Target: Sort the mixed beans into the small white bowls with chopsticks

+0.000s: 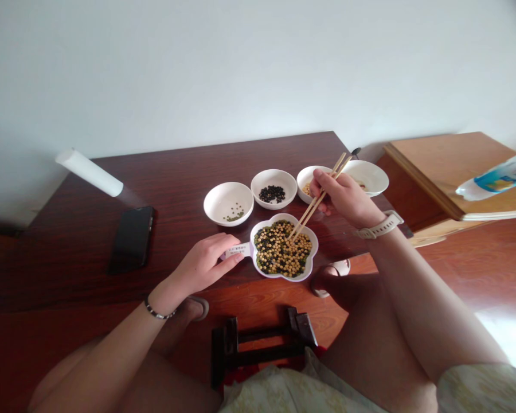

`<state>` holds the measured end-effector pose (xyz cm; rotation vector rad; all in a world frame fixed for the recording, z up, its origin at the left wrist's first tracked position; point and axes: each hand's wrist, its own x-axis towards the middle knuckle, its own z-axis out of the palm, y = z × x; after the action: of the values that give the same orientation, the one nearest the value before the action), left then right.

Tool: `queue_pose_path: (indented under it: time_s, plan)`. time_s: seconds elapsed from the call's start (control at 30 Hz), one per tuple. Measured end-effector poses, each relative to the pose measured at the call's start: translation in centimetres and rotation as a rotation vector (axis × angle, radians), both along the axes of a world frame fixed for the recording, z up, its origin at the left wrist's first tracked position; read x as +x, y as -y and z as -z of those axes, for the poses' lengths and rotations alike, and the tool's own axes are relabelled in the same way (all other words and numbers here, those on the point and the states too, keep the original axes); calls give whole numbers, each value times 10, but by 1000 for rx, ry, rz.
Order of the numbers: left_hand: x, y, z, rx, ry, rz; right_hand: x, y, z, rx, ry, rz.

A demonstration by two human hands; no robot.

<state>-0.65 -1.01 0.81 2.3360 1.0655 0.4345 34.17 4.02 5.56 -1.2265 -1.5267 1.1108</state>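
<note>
A flower-shaped white dish (312,256) of mixed yellow, green and dark beans sits at the near edge of a dark wooden table (176,178). My right hand (346,198) grips a pair of wooden chopsticks (316,201), their tips down among the beans. My left hand (204,264) rests beside the dish, fingers curled on a small white label (237,250) at its left rim. Behind stand four small white bowls: one with a few green beans (227,202), one with black beans (274,186), one with yellow beans (306,180), partly hidden by my hand, and a fourth (370,175).
A black phone (132,236) lies on the table's left part, a white cylinder (89,171) beyond it. A light wooden board (451,166) with a plastic bottle (496,176) stands at the right. A dark wooden stool frame (258,338) is between my knees.
</note>
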Motion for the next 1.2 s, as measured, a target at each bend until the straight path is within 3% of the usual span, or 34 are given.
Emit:
queue_pose_path:
  time_s: [0.73,1.2]
  plan:
    - [1,0,0,16,-6,3,1,-1,3,-39,-2,-37]
    - [1,0,-2,16,-4,-6,3,-1,3,-13,-93,23]
